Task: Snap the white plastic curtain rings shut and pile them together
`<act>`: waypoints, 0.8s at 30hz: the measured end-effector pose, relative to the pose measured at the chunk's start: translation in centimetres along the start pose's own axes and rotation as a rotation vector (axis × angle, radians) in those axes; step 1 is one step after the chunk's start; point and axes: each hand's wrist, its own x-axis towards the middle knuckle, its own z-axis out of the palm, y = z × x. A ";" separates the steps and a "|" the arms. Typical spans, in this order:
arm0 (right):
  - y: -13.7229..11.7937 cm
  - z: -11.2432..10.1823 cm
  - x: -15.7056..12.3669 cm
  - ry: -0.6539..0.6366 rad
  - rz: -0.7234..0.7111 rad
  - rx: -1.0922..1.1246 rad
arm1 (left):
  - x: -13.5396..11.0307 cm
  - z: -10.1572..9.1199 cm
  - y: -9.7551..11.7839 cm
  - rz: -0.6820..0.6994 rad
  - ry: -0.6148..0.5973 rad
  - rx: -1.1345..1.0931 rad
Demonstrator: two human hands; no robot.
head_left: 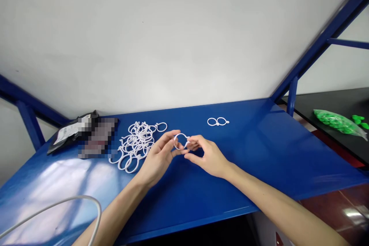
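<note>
Both hands, left hand and right hand, pinch one white ring mid-desk; a slipped grip could flick it off the front edge.

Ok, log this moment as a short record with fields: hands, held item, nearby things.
left hand: fingers pinch the white ring
right hand: fingers pinch the same ring from the other side
held item: one white ring, raised above the blue table
ring pile: left of the hands
linked pair of rings: behind the hands
black pouch: far left

White rings, blue table
</note>
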 end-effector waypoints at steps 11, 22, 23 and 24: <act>0.4 -0.3 0.2 0.113 -0.105 -0.066 | 0.0 0.1 -0.8 -0.107 -0.015 -0.023; -0.2 -0.7 0.0 0.144 -0.426 -0.232 | 0.0 0.2 -0.7 -0.125 -0.012 -0.011; -0.2 -0.7 0.0 0.143 -0.446 -0.241 | 0.0 0.2 -0.8 -0.128 -0.015 0.008; -0.2 -0.8 0.1 0.142 -0.455 -0.245 | 0.0 0.2 -0.9 -0.129 -0.021 0.033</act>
